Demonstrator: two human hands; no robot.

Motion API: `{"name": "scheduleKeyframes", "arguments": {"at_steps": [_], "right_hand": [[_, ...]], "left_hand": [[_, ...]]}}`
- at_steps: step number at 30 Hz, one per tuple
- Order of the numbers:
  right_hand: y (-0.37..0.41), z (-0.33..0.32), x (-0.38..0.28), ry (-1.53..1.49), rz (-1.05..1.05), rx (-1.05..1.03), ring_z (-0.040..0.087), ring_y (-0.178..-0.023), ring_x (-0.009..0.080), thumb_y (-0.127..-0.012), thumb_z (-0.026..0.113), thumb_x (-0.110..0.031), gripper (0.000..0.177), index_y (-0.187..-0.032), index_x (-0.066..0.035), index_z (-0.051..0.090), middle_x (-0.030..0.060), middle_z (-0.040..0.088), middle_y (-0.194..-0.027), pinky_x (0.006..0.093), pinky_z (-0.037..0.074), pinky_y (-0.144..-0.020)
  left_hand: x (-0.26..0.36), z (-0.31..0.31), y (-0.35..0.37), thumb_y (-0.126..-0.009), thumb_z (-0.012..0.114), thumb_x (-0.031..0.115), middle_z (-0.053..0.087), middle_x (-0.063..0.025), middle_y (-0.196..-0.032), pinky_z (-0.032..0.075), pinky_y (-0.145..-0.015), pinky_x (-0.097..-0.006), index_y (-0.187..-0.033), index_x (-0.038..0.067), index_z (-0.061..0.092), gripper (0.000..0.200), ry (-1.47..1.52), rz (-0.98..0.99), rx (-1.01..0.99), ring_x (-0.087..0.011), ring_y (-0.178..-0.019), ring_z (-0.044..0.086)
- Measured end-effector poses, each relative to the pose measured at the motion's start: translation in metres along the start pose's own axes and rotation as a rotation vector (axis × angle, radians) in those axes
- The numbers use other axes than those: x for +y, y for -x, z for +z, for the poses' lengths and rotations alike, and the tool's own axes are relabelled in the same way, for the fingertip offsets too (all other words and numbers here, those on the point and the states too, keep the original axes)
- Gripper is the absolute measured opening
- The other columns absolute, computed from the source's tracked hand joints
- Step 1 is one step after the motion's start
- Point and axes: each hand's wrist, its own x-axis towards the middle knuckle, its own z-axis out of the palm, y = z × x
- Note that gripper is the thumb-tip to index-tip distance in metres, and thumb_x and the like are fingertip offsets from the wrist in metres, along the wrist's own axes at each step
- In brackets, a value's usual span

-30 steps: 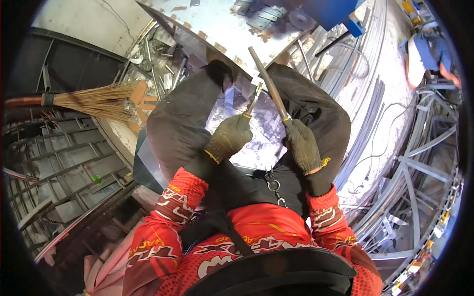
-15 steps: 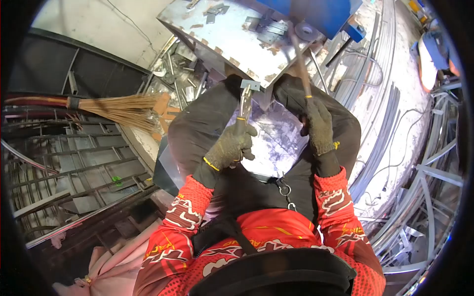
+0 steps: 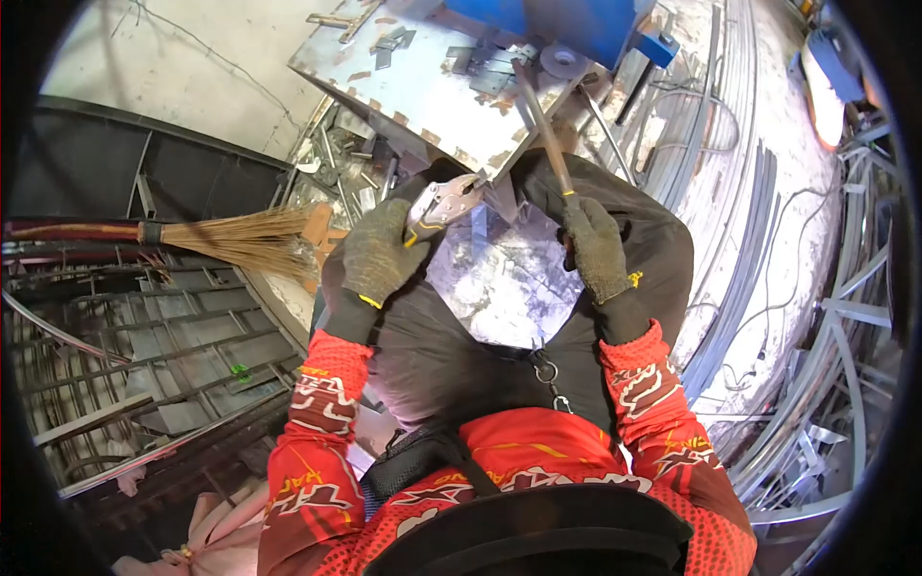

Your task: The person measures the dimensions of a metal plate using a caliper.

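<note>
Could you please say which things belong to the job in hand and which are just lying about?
Apparently in use:
silver locking pliers (left hand)
long brownish rod-shaped tool (right hand)

Apparently just lying about:
tan bristle broom
long grey metal strips

The left hand (image 3: 377,254) and right hand (image 3: 597,252) wear knitted, dull olive gloves (image 3: 370,269) with yellow trim (image 3: 369,300) at the wrist. Black cuffs (image 3: 627,319) show below them. The shirt (image 3: 538,432) is bright red, its long sleeves (image 3: 642,379) dotted near the ends and printed with white-edged dark lettering. Dark trousers (image 3: 663,245), a metal ring (image 3: 545,371) at the waist, a black strap (image 3: 469,463) and a curved black brim (image 3: 528,533) complete the clothing.
</note>
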Motion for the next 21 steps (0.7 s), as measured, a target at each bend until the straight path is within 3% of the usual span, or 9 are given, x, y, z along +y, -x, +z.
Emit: {"name": "scheduleKeyframes", "arguments": {"at_steps": [5, 12, 14, 15, 16, 19, 21], "right_hand": [[-0.003, 0.007, 0.009, 0.022, -0.013, -0.075, 0.052, -0.061, 0.0097, -0.102, 0.064, -0.030, 0.030, -0.108, -0.001, 0.066, 0.0016, 0.058, -0.074, 0.0305, 0.043, -0.054], [-0.007, 0.048, 0.009, 0.108, -0.177, -0.095, 0.058, -0.068, 0.0112, -0.087, 0.081, -0.028, 0.038, -0.107, -0.001, 0.065, 0.0050, 0.062, -0.081, 0.0316, 0.048, -0.059], [-0.015, 0.063, -0.003, 0.084, -0.183, -0.119, 0.059, -0.068, 0.0138, -0.087, 0.081, -0.030, 0.037, -0.102, 0.000, 0.064, 0.0069, 0.063, -0.082, 0.0339, 0.049, -0.061], [-0.024, 0.073, -0.004, 0.055, -0.172, -0.099, 0.059, -0.065, 0.0157, -0.088, 0.079, -0.030, 0.035, -0.099, 0.000, 0.063, 0.0084, 0.064, -0.080, 0.0354, 0.049, -0.060], [-0.033, 0.081, -0.004, 0.046, -0.177, -0.116, 0.059, -0.065, 0.0157, -0.088, 0.079, -0.030, 0.035, -0.099, 0.000, 0.063, 0.0084, 0.064, -0.080, 0.0354, 0.049, -0.060], [-0.044, 0.101, -0.003, -0.002, -0.203, -0.088, 0.060, -0.063, 0.0158, -0.089, 0.074, -0.025, 0.029, -0.096, 0.000, 0.062, 0.0080, 0.062, -0.076, 0.0362, 0.049, -0.059], [-0.040, 0.105, 0.000, -0.073, -0.188, -0.097, 0.060, -0.064, 0.0157, -0.089, 0.074, -0.024, 0.028, -0.095, 0.000, 0.061, 0.0073, 0.062, -0.076, 0.0364, 0.048, -0.058]], "left_hand": [[-0.014, -0.012, -0.007, -0.072, 0.085, 0.021, 0.065, -0.0175, -0.104, 0.049, -0.079, -0.0530, -0.120, 0.008, 0.062, 0.055, -0.183, 0.153, 0.037, -0.0435, -0.095, 0.064], [-0.023, 0.009, -0.005, -0.072, 0.084, 0.021, 0.064, -0.0161, -0.104, 0.048, -0.080, -0.0539, -0.120, 0.010, 0.063, 0.053, -0.109, 0.082, 0.045, -0.0429, -0.097, 0.063], [-0.018, 0.005, -0.004, -0.073, 0.083, 0.022, 0.065, -0.0136, -0.107, 0.046, -0.083, -0.0559, -0.121, 0.013, 0.064, 0.052, -0.228, 0.068, 0.078, -0.0417, -0.103, 0.062], [-0.015, 0.005, -0.005, -0.072, 0.081, 0.021, 0.065, -0.0129, -0.113, 0.041, -0.097, -0.0613, -0.123, 0.016, 0.064, 0.054, -0.281, 0.001, 0.043, -0.0400, -0.115, 0.059], [-0.014, 0.003, -0.005, -0.072, 0.081, 0.021, 0.065, -0.0129, -0.113, 0.041, -0.097, -0.0613, -0.123, 0.016, 0.064, 0.054, -0.296, -0.011, 0.047, -0.0400, -0.115, 0.059], [-0.013, -0.005, -0.004, -0.066, 0.081, 0.019, 0.059, -0.0115, -0.125, 0.023, -0.114, -0.0713, -0.119, 0.018, 0.069, 0.054, -0.341, 0.034, 0.191, -0.0391, -0.132, 0.049], [-0.011, -0.011, -0.010, -0.064, 0.081, 0.018, 0.058, -0.0102, -0.125, 0.024, -0.113, -0.0707, -0.118, 0.018, 0.070, 0.055, -0.330, 0.059, 0.312, -0.0386, -0.131, 0.049]]}}
